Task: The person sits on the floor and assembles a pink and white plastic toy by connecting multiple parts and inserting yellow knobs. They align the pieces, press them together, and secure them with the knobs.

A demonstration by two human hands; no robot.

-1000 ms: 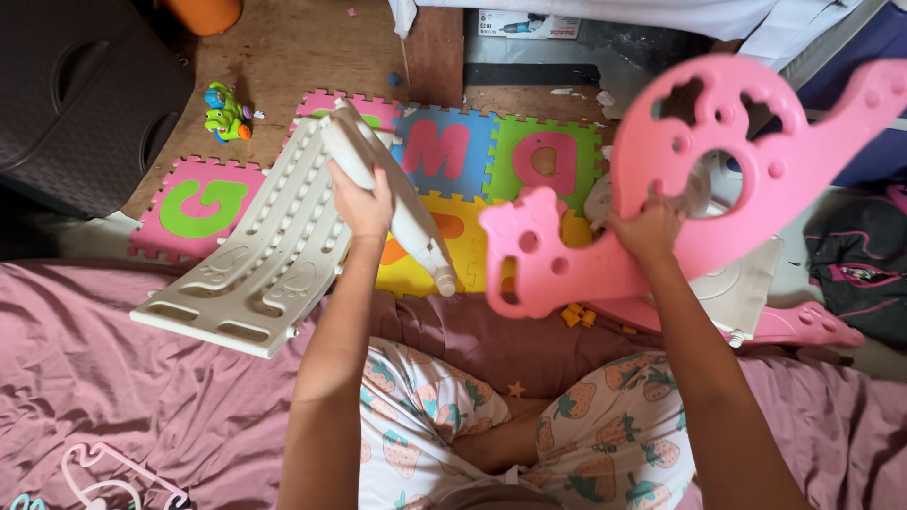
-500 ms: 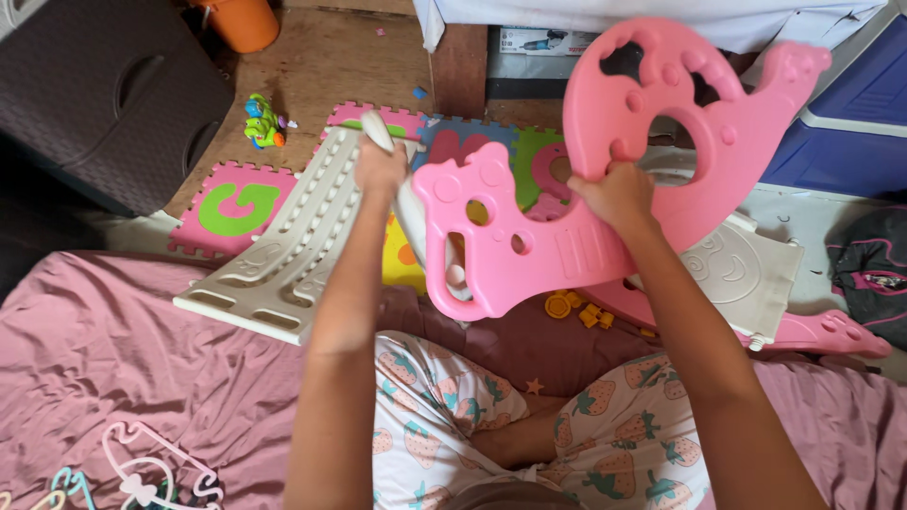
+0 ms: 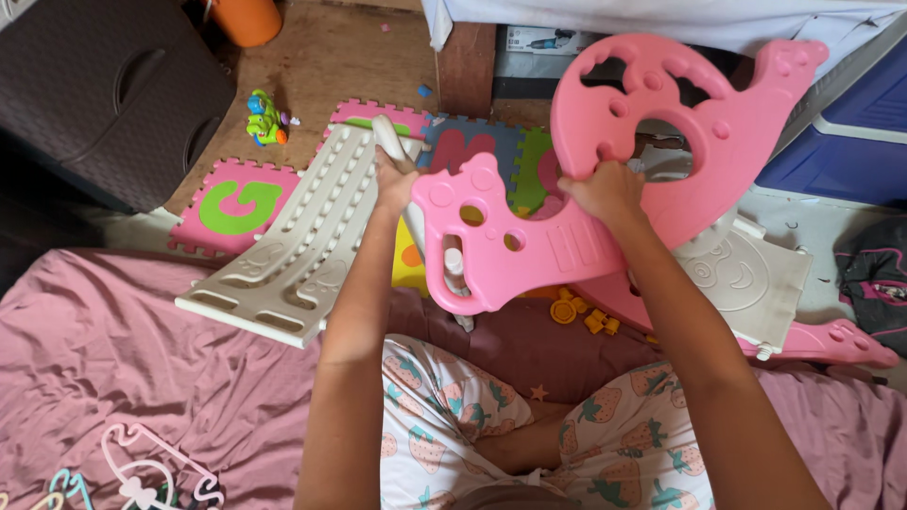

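While the right hand [image 3: 605, 189] grips the big pink plastic animal-shaped side panel [image 3: 605, 198], the left hand [image 3: 395, 179], closed round a cream plastic rod [image 3: 389, 137], seems ready to line its end up with a panel hole.

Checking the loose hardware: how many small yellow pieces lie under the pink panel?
3 visible: one round yellow piece and two blocky ones beside it, below the pink panel. More may be hidden behind it.

light: soft, even daylight | shadows: faint | focus: sharp | edges: slight wide-angle bend

Pink animal-shaped plastic panel [image 3: 605, 217] held upright, white rod [image 3: 416, 203] behind it
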